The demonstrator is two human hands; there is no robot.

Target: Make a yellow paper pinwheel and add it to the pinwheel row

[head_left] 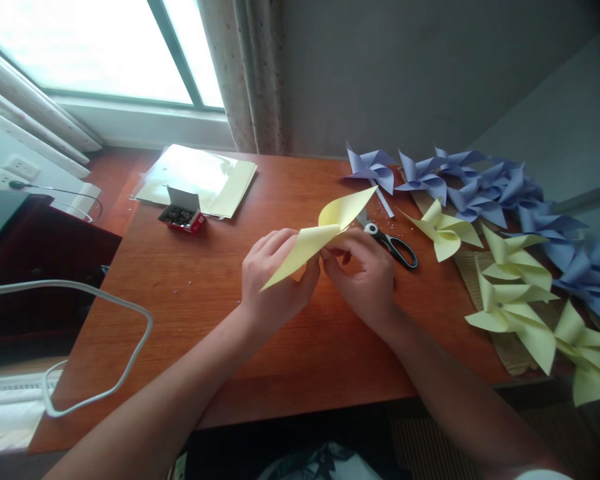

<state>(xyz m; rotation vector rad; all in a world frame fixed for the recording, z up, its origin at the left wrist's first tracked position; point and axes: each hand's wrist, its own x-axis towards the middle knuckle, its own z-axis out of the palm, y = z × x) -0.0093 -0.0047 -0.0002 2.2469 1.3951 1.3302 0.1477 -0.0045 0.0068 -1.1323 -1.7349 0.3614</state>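
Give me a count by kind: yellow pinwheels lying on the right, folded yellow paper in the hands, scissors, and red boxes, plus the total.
Yellow pinwheels lying on the right: 4
Folded yellow paper in the left hand and right hand: 1
Scissors: 1
Red box: 1
Total: 7

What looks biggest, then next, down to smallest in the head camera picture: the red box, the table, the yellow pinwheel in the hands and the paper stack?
1. table
2. paper stack
3. yellow pinwheel
4. red box

The pinwheel is nearer the camera, so its real size is unsure.
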